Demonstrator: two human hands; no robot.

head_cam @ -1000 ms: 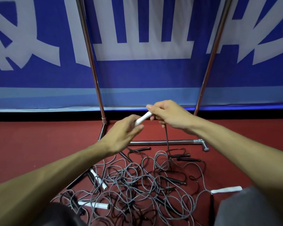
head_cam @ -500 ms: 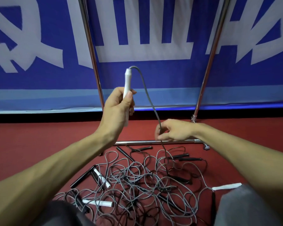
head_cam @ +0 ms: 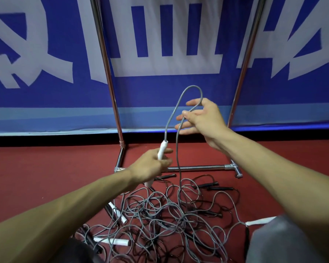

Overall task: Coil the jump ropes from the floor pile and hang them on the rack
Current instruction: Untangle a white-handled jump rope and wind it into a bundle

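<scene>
The left hand's fingers (head_cam: 166,162) are curled tightly round a white plastic jump-rope handle (head_cam: 162,150), which stands nearly upright, its top poking above the fist and its lower end showing under the palm. The left hand (head_cam: 150,167) is low and near the middle of the view. From the handle's top a grey cord (head_cam: 171,115) rises, bends over in a narrow loop and comes down across the right hand's fingers (head_cam: 193,102), which are spread wide and mostly straight. The cord is hooked between forefinger and thumb; whether the thumb presses on it is hard to make out. The right hand (head_cam: 204,120) is raised higher, to the right of the left. Below it the cord drops straight into a tangled pile of grey jump ropes (head_cam: 160,215) lying on the dark red floor (head_cam: 46,168). Mixed into the pile are loose white handles (head_cam: 110,241) and slim black handles (head_cam: 205,186); which cord belongs to which cannot be told. Just behind the pile stands a chrome tube rack (head_cam: 198,167), its base bar on the floor and its two uprights cut off at the top edge, so the hanging bar is out of sight. Behind it hangs a blue banner with large white lettering (head_cam: 160,92), blurred and cropped. Grey fabric (head_cam: 283,243) fills the lower right corner and hides part of the pile.
</scene>
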